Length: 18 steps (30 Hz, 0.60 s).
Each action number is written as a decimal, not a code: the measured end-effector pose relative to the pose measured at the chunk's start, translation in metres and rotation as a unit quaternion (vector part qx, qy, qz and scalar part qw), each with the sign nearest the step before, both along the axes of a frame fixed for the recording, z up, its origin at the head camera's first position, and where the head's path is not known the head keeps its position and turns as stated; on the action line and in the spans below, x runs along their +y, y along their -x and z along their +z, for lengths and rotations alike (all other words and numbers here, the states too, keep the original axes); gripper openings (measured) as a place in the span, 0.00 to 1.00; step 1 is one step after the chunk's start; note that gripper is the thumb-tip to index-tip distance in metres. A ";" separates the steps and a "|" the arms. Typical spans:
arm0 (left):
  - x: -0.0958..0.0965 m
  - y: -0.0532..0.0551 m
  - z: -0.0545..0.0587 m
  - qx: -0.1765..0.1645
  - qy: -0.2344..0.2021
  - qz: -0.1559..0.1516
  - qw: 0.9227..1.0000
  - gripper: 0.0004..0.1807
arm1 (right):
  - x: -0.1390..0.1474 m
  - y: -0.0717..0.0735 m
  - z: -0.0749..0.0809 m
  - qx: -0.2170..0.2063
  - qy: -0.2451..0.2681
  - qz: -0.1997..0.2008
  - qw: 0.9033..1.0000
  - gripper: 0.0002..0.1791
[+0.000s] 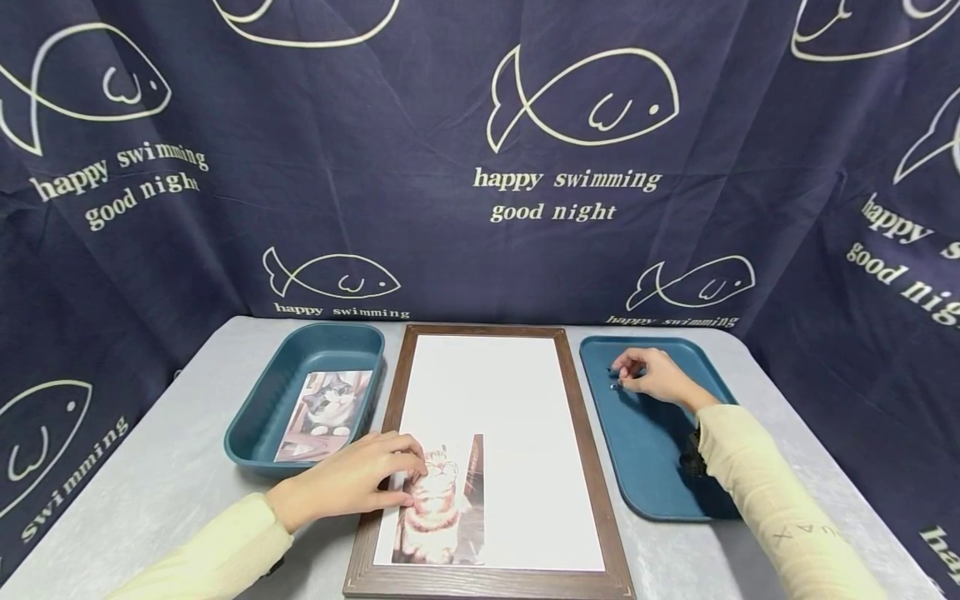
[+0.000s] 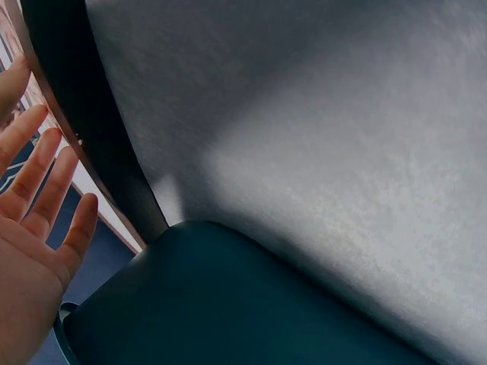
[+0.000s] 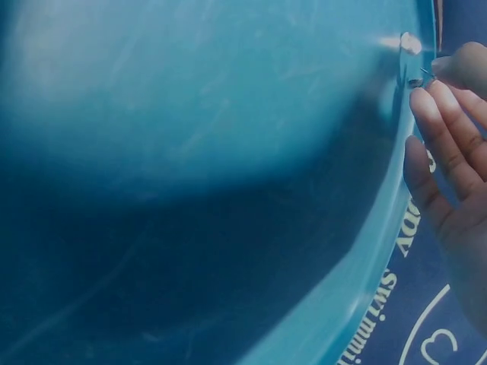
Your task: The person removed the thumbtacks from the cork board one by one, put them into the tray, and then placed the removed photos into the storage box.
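A printed photo of an orange cat [image 1: 431, 521] lies on the lower left of a white board [image 1: 487, 392] with a brown wooden frame. My left hand [image 1: 367, 475] rests its fingertips on the photo's left part; in the left wrist view its fingers look extended and spread. Over the far left part of the flat blue tray [image 1: 652, 467], my right hand [image 1: 652, 375] pinches a small pin [image 3: 428, 74] between thumb and fingertip, with the thin point showing. Another small shiny pin [image 1: 615, 387] lies on the tray just below those fingers.
Left of the frame stands a deeper blue bin [image 1: 258, 417] holding a photo of a grey and white cat [image 1: 330, 408]. All of it sits on a grey table [image 1: 195, 500]. A navy curtain [image 1: 450, 125] with fish drawings hangs behind and at both sides.
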<state>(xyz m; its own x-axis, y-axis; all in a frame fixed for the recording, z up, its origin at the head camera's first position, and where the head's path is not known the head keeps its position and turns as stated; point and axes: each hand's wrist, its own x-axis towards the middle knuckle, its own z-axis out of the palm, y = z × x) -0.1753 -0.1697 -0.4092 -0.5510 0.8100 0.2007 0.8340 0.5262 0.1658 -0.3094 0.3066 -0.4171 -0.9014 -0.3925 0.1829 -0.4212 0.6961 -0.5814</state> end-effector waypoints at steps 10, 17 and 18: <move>0.000 0.000 -0.001 -0.003 0.000 0.001 1.000 0.14 | 0.005 -0.003 -0.004 -0.020 -0.007 -0.021 1.000 0.08; 0.000 0.001 -0.001 -0.002 0.003 0.002 1.000 0.14 | 0.006 -0.001 -0.006 -0.036 -0.012 -0.023 0.999 0.08; 0.000 0.001 0.000 -0.002 0.004 0.002 1.000 0.14 | 0.006 -0.001 -0.006 -0.035 -0.013 -0.023 0.999 0.08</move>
<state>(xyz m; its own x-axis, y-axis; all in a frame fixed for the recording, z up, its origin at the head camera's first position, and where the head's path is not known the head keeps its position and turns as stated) -0.1759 -0.1698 -0.4097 -0.5556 0.8090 0.1920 0.8309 0.5314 0.1651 -0.3087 0.3124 -0.4232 -0.9287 -0.3547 0.1086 -0.3474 0.7290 -0.5899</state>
